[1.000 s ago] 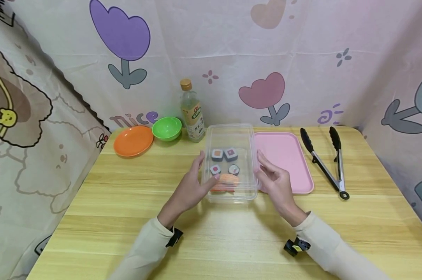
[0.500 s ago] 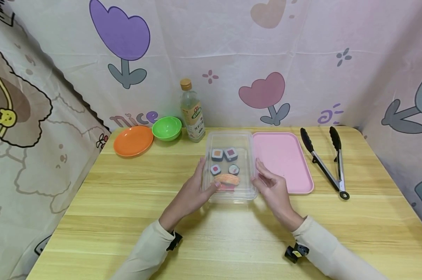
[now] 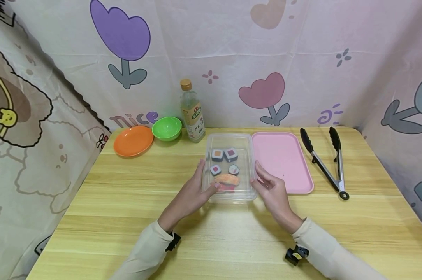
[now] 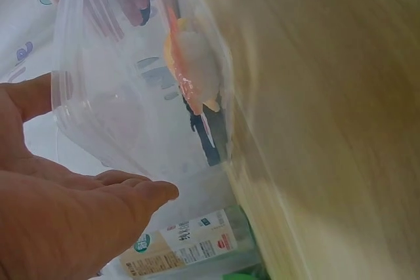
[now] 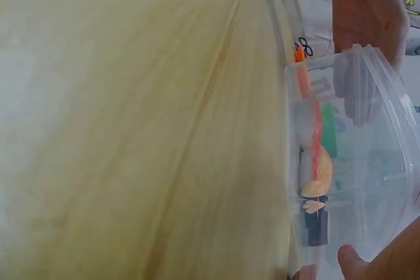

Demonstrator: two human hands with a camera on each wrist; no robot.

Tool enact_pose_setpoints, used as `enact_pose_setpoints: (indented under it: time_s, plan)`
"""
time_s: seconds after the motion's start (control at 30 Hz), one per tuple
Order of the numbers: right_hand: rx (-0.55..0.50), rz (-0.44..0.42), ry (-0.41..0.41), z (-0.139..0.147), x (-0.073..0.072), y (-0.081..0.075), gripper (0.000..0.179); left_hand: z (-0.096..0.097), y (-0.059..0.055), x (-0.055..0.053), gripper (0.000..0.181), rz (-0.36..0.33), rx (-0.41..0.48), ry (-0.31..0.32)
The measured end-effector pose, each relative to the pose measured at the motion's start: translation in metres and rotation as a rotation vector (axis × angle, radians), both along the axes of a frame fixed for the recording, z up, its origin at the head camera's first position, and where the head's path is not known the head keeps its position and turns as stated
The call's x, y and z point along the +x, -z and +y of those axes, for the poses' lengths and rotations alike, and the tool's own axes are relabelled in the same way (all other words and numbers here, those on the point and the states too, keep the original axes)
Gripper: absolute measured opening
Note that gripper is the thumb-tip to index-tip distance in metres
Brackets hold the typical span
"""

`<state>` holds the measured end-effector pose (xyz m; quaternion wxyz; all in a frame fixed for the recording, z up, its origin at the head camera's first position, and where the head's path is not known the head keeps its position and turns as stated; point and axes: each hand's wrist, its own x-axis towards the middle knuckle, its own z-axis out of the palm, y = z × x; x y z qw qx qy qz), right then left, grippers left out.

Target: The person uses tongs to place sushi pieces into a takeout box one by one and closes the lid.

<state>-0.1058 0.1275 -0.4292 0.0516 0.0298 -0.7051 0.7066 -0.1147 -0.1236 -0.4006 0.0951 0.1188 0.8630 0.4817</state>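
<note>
A clear plastic box (image 3: 232, 201) stands mid-table, its transparent lid (image 3: 246, 140) lying over the top. Through the lid show several sushi rolls (image 3: 231, 154), a salmon nigiri (image 3: 227, 179) and a red piece (image 3: 226, 188) near the front. On the left side, my left hand (image 3: 190, 196) holds the lid's edge, thumb on top and fingers along the side wall. My right hand (image 3: 275, 196) pinches the opposite edge near the front right corner. In the left wrist view, the thumb meets the rim and the fingers lie beside the wall. Whether the rim is snapped down I cannot tell.
A pink tray (image 3: 284, 163) lies right of the box, with black-tipped metal tongs (image 3: 331, 175) further right. At the back left are an orange plate (image 3: 134, 141), a green bowl (image 3: 167, 128) and a labelled bottle (image 3: 192, 112). A printed curtain (image 3: 218, 46) hangs behind the table.
The lid's back edge has come down from a raised tilt to lie level on the box. Both hands have moved slightly down and nearer with it.
</note>
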Motion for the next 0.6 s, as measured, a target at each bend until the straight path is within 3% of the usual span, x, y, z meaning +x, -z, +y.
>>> enact_pose_setpoints:
  time_s: [0.23, 0.6]
  plan:
    - [0.006, 0.025, -0.033, -0.0018, 0.0017, 0.0036, 0.068, -0.0011, 0.0003, -0.0005, 0.096, 0.001, -0.004, 0.022]
    - [-0.022, 0.063, -0.073, -0.0021, 0.0037, 0.0077, 0.068, -0.0027, -0.0006, 0.0003, 0.095, -0.004, 0.009, 0.044]
